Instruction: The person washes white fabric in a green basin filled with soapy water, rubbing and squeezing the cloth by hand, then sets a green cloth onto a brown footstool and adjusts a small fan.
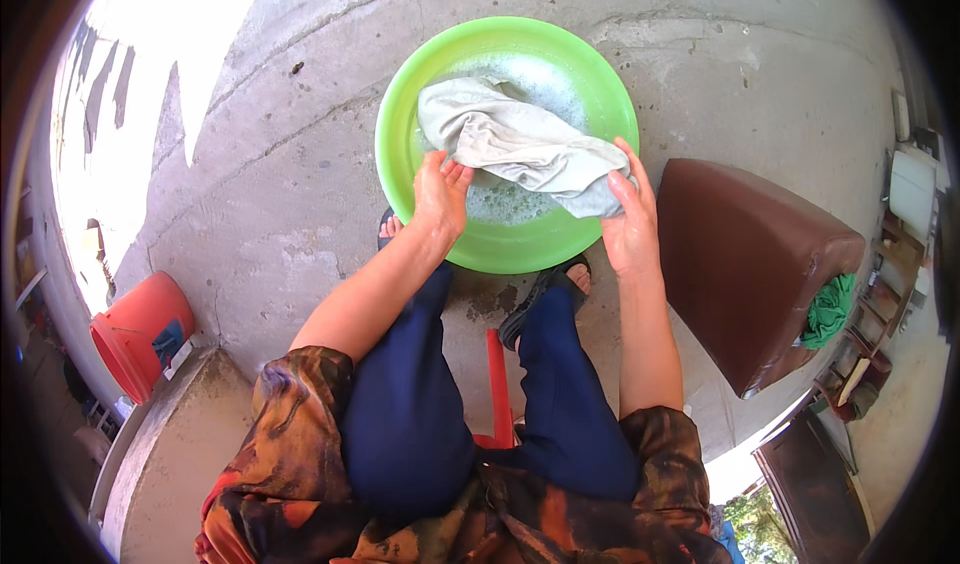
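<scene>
A round green plastic basin (pixel 394 113) stands on the floor before me, holding foamy, soapy water (pixel 510 202). Across it stretches a wet, bunched light-grey cloth (pixel 517 136), its folds twisted lengthwise; what garment it may be I cannot tell. My right hand (pixel 631 215) grips the cloth's right end at the basin's rim, thumb on the near side and fingers around the far side. My left hand (pixel 442 192) is at the cloth's lower left edge, fingertips against or just beside it; whether they pinch the fabric is unclear.
A brown upholstered seat (pixel 750 264) stands close on the right, with a green cloth (pixel 829 310) at its edge. To the left, a red bucket (pixel 142 335) lies tilted beside a concrete ledge (pixel 187 421). Between my legs shows a red stool leg (pixel 499 384). Shelving (pixel 892 249) lines the far right.
</scene>
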### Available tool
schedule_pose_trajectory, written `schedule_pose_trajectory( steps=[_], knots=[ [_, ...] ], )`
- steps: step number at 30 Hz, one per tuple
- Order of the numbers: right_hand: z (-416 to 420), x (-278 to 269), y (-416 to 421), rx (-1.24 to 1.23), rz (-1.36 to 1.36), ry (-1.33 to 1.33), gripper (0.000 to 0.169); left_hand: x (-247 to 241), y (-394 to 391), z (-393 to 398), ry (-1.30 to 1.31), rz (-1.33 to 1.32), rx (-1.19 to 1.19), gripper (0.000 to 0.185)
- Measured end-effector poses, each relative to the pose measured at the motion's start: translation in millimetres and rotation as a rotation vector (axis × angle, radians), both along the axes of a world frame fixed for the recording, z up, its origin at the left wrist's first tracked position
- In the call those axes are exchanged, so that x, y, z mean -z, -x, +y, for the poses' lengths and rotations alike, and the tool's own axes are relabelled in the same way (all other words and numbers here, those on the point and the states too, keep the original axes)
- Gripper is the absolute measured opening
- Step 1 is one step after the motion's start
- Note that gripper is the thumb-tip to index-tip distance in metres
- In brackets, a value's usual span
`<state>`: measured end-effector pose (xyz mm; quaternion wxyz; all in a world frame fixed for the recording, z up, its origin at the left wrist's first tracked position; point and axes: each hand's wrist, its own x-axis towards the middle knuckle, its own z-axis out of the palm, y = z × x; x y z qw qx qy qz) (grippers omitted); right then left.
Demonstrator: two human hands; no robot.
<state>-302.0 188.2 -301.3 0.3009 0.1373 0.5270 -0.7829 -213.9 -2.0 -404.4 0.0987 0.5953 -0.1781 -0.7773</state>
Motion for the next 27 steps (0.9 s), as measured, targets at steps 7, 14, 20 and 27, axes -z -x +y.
schedule_pose_trajectory(
  steps=[7, 14, 20, 27],
  knots=[
    [-28, -31, -59, -0.456, 0.945, -0.689, 0.023, -39, 12, 45, -0.525, 0.615, 0.162, 0.067],
    [-90, 52, -12, -0.351, 1.079, -1.182, 0.024, -12, 28, 49, -0.15, 0.158, 0.324, 0.017],
    [-95, 51, -65, -0.399, 0.94, -0.887, 0.021, 9, 12, 20, -0.117, 0.204, 0.388, 0.008],
    [-84, 96, -20, -0.344, 0.775, -1.111, 0.022, -1, 14, 38, 0.057, -0.057, 0.464, 0.02]
  ],
)
